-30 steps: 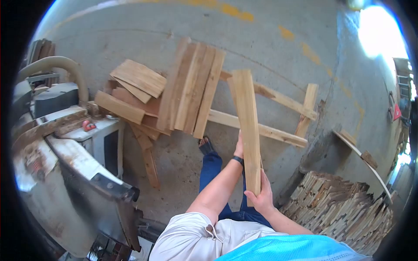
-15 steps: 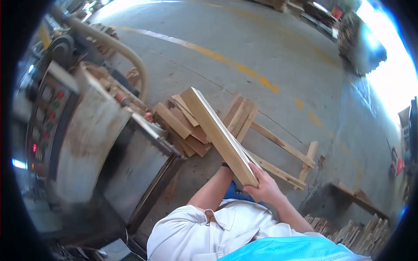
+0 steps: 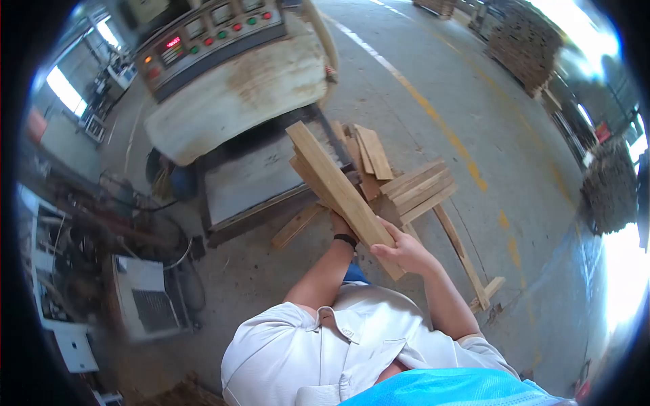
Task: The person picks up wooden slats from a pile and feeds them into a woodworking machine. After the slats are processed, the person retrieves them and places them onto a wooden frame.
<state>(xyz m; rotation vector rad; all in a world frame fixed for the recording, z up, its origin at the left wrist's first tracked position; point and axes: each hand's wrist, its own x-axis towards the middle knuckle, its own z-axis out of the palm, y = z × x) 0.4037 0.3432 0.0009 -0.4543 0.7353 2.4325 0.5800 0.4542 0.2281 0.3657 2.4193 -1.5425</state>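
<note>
Several wooden boards (image 3: pixel 344 191) lie in a slanted stack in front of my body, held in both hands. One board (image 3: pixel 313 181) in the stack sticks out a little on the left. My right hand (image 3: pixel 408 252) grips the near end from the right, its thumb on top. My left hand (image 3: pixel 338 222) supports the stack from below on the left; its fingers are hidden under the wood, and a dark band circles the wrist. The far end of the stack reaches over the edge of the machine's flat table (image 3: pixel 254 177).
A machine control panel (image 3: pixel 217 40) with coloured buttons stands ahead on the left. Planks (image 3: pixel 423 191) rest on a low wooden stand (image 3: pixel 460 250) to the right, with loose boards (image 3: pixel 374 154) beside the machine. A box-shaped unit (image 3: pixel 150 298) sits at lower left.
My view has turned left, bringing the machine to the front. The boards have swung with me to the machine table's edge, and their stack is less even. Both hands still hold them.
</note>
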